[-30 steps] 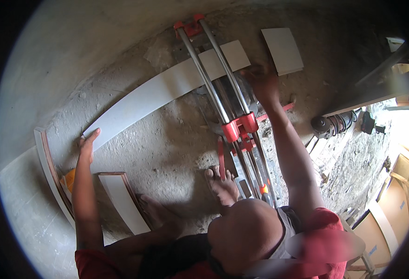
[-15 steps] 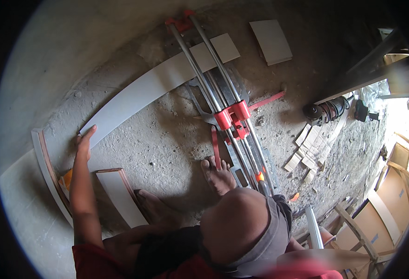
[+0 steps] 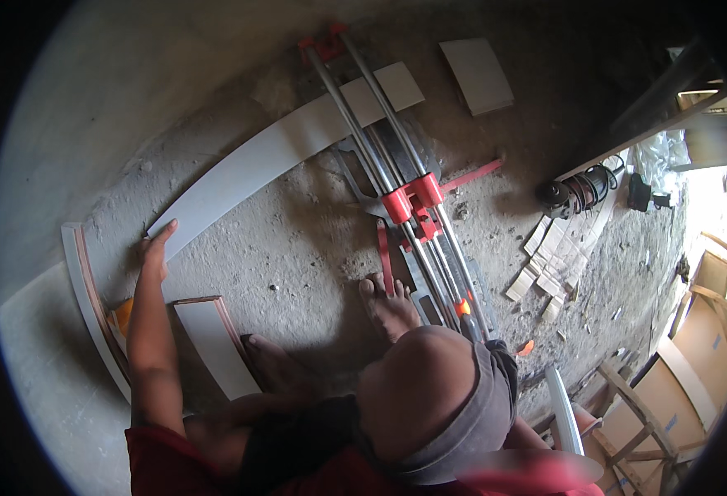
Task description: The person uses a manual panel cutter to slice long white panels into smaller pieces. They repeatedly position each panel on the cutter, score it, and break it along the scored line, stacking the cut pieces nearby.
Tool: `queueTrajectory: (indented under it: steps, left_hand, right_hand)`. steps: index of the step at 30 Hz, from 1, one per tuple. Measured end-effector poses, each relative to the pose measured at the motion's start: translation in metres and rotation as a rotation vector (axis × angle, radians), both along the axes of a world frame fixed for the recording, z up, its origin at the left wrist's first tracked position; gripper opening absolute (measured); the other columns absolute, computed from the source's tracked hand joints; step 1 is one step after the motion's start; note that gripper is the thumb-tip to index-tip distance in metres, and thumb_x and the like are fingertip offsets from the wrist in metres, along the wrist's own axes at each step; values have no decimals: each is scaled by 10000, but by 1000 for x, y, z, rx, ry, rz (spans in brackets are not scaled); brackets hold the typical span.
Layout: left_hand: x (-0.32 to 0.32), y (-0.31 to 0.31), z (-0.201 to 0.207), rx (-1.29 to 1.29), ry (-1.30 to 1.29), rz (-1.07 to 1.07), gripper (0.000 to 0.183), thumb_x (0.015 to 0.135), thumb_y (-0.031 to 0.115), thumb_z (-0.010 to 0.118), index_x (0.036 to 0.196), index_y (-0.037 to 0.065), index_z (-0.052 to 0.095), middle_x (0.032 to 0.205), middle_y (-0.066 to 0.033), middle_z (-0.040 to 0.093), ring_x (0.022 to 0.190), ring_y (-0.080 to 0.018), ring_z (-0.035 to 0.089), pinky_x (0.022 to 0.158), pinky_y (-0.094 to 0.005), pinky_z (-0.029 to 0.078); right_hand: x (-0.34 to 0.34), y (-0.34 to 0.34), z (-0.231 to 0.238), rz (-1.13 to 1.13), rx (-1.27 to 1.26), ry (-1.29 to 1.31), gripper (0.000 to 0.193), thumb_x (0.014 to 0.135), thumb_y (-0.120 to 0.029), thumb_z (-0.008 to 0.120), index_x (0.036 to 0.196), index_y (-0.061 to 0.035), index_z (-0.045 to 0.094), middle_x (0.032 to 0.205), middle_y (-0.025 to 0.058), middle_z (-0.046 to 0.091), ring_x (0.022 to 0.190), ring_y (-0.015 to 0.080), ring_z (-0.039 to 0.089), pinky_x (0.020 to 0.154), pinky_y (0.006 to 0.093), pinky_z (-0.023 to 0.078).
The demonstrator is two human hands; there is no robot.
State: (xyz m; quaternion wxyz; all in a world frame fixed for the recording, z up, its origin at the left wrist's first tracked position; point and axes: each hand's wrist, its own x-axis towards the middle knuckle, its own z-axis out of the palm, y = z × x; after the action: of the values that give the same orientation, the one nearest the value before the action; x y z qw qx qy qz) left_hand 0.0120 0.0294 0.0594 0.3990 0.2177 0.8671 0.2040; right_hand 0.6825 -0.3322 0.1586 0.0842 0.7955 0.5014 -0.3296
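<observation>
My left hand (image 3: 157,248) grips the near left end of a long white tile strip (image 3: 239,165), with its thumb on top. The strip's far end passes under the two steel rails of a red manual tile cutter (image 3: 413,198) on the floor. At the lower right, my right hand (image 3: 583,419), partly hidden behind my bent knee and sleeve, is closed around a narrow pale strip (image 3: 564,405). What that strip is made of I cannot make out. My bare foot (image 3: 390,307) rests beside the cutter's red side arm.
Cut white tiles (image 3: 215,343) stand near my left leg, another tile piece (image 3: 86,289) by the wall. Further off lie a white tile (image 3: 477,76), an angle grinder (image 3: 574,194) with coiled cord and tile offcuts (image 3: 550,256). Wooden frames (image 3: 645,422) lean at lower right.
The pale strip in my right hand has shifted slightly, and more of that hand shows. My left hand stays on the tile strip's end. The view has moved a little.
</observation>
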Motion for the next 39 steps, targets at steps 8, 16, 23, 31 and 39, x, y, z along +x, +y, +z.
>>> queueTrajectory:
  steps: [8,16,23,31,39]
  left_hand:
    - [1,3,0,22,-98,-84,796,631,368,863,1234,-30,532,1260,-158,548,1177,-259,499,1040,-391,357]
    - [0,1,3,-35,-56,-61,885,654,395,842,1322,-38,455,1346,-165,479,1247,-290,437,1073,-416,315]
    - [18,1,12,-26,81,-23,861,589,394,880,1225,-57,515,1231,-176,556,1155,-278,520,1032,-402,375]
    - [17,3,19,-42,-77,-75,990,599,435,860,1328,-53,401,1317,-187,486,1236,-296,440,1086,-420,282]
    - [20,2,17,-35,-49,-41,1023,592,427,864,1339,-65,367,1360,-195,437,1284,-298,384,1094,-433,263]
  right_hand:
    - [-19,23,5,-278,135,213,172,789,-144,587,935,-88,658,862,128,582,819,331,580,724,426,463]
    - [-21,43,30,-96,152,59,179,785,-177,640,942,-94,669,867,101,602,846,305,593,742,392,471]
    - [-30,69,14,-210,-70,61,319,800,-307,658,1036,-92,641,865,137,641,795,290,639,695,382,490]
    - [-41,90,28,-363,95,253,450,698,-215,829,937,4,517,706,58,487,632,136,483,589,303,446]
    - [-50,149,54,-247,177,391,443,797,-200,739,1158,-13,564,895,157,653,812,201,656,726,315,505]
